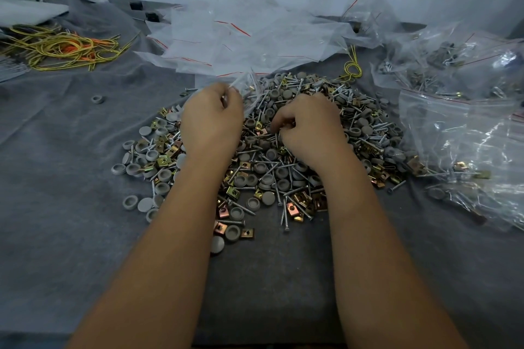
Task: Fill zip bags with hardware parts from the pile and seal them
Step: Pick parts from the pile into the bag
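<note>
My right hand (307, 127) sits on the pile of hardware parts (272, 156), fingers curled down and pinching at screws (295, 207) near its middle; how many I hold I can't tell. My left hand (211, 119) is just left of it, slightly farther out, pinching the mouth of a small clear zip bag (246, 91) that sticks up and to the right from my fingers. So the bag opening lies up-left of my right hand, close by, and I judge the next move is a short carry that way. The pile is mixed: grey round caps (163, 187), brass-coloured square clips (232, 191), silver screws pointing every way, spread on the grey-covered table (71, 178). Beyond it lies a heap of empty bags (241, 37) with red seal lines. Filled bags (459, 122) sit at right, yellow cords (56, 48) far left.
</note>
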Available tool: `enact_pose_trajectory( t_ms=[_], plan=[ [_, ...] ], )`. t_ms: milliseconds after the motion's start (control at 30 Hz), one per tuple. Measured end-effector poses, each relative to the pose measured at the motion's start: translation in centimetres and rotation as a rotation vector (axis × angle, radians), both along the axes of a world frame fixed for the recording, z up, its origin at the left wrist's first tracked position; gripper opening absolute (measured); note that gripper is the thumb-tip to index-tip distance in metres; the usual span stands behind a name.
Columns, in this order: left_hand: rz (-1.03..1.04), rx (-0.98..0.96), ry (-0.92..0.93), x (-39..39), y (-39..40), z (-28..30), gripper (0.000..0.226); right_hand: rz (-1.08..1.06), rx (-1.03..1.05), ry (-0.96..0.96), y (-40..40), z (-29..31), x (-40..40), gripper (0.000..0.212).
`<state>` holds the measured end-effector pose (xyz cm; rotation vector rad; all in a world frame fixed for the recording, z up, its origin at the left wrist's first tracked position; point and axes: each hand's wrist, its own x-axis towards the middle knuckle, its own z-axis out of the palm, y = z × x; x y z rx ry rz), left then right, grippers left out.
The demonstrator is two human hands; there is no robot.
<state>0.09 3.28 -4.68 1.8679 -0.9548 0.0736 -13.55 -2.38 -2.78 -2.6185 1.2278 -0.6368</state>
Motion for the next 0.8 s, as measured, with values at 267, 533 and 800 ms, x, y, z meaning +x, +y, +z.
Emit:
enact_pose_trajectory(
  t_ms=[267,533,800],
  plan=[
    [-0.025,-0.001,-0.006,0.1,0.0,0.0,0.033,0.066,-0.016,-0.022,-0.2,-0.5,0.0,0.022],
    [-0.030,0.002,-0.006,0.0,0.1,0.1,0.033,0.065,-0.122,0.153,-0.1,-0.9,0.8,0.021],
    [-0.058,0.024,0.029,-0.1,0.1,0.0,0.029,0.036,-0.083,0.154,-0.1,-1.1,0.9,0.012]
  ],
)
